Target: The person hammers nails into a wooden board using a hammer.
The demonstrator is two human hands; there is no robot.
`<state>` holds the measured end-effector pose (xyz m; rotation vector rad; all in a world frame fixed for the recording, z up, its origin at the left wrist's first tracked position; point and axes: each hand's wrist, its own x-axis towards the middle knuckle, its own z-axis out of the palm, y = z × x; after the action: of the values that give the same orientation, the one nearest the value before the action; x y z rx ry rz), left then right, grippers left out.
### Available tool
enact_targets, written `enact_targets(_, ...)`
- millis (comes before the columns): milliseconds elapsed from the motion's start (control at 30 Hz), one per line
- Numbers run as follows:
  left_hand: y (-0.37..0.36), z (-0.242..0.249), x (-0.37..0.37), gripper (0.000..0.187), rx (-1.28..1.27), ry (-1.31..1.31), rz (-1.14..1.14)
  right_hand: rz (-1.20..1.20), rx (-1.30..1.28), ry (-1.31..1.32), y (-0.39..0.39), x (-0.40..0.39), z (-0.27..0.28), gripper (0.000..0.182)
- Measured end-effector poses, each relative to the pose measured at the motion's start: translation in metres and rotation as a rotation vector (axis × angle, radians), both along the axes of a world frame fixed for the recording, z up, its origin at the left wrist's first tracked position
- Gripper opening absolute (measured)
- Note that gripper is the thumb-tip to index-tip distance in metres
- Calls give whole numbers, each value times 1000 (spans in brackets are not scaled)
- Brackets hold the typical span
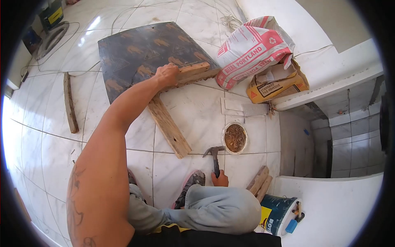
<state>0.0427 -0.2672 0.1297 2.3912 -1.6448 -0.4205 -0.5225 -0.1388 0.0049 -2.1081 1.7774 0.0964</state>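
My left hand (166,76) is stretched far forward, its fingers closed round the end of a short wooden batten (195,70). That batten lies along the near right edge of a dark plywood board (148,51) printed with brown figures. From under the same edge a weathered plank (170,127) runs back towards my knees. Low by my knee, my right hand (220,179) grips a claw hammer (215,160) by its handle, head pointing away from me. Just beyond the hammer head stands a round tub of nails (235,138).
A cement bag (251,51) and a torn tile adhesive bag (279,84) stand at the right wall. Beside them is a doorway step (329,177). A paint bucket (282,214) and wood offcuts (259,181) sit near my knee; a narrow wood strip (70,103) lies left.
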Motion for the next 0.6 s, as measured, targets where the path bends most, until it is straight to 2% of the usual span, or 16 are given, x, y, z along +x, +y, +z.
enact_targets(100,14,4,14,47,-91,-11,-25,78,125,8,-12,-7,21,49)
enact_targets(167,36,36,27,50,-57,29,-46,202,288,133,-27,-3,42,51)
enact_targets(233,72,87,38,56,28,102,-59,441,464,279,-67,-4,66,52)
enact_targets(267,91,114,40,58,81,131,-52,417,379,125,-94,0,77,49)
enact_targets(300,109,123,48,59,27,125,-60,327,248,-63,-121,14,94,44)
enact_targets(333,130,127,59,60,-24,119,-78,217,263,-239,-152,37,120,38)
enact_targets(400,175,153,61,63,6,150,-72,212,311,-423,-209,98,173,37)
enact_targets(500,238,166,65,64,51,130,-135,175,454,-539,-266,202,209,59)
enact_targets(600,288,168,57,64,125,81,-94,137,625,-730,-297,295,167,87)
